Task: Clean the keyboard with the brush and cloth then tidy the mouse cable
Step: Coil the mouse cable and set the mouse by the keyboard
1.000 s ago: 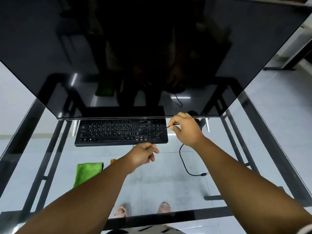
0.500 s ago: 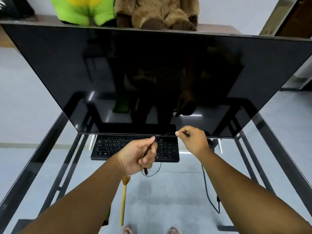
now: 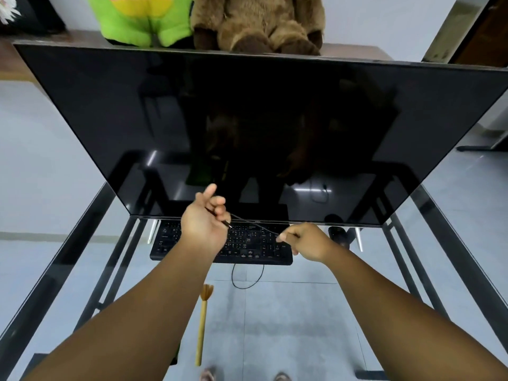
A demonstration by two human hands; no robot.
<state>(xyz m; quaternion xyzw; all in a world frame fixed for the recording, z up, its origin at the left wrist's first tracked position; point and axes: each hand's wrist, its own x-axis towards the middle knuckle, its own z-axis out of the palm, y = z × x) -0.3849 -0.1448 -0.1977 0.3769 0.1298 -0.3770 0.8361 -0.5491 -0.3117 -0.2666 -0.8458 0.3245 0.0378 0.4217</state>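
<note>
A black keyboard [image 3: 248, 244] lies on the glass desk under the monitor's lower edge. My left hand [image 3: 204, 224] is raised above its left half and grips the thin black mouse cable [image 3: 248, 221] with curled fingers, index finger sticking up. My right hand [image 3: 305, 240] pinches the same cable over the keyboard's right end. The cable runs taut between both hands. A loop of it [image 3: 247, 279] hangs in front of the keyboard. The black mouse [image 3: 337, 234] sits right of the keyboard. A wooden-handled brush [image 3: 204, 320] lies on the glass near me. The cloth is out of view.
A big dark monitor [image 3: 261, 127] fills the middle and overhangs the keyboard. Green and brown plush toys [image 3: 209, 20] sit on a shelf behind it. The glass desk has a black metal frame [image 3: 55, 273]; my feet show through the glass below.
My left hand has risen up and away from me with the cable. My right hand has moved lower and to the right, so the cable stretches out between them. The view tilted upward.
</note>
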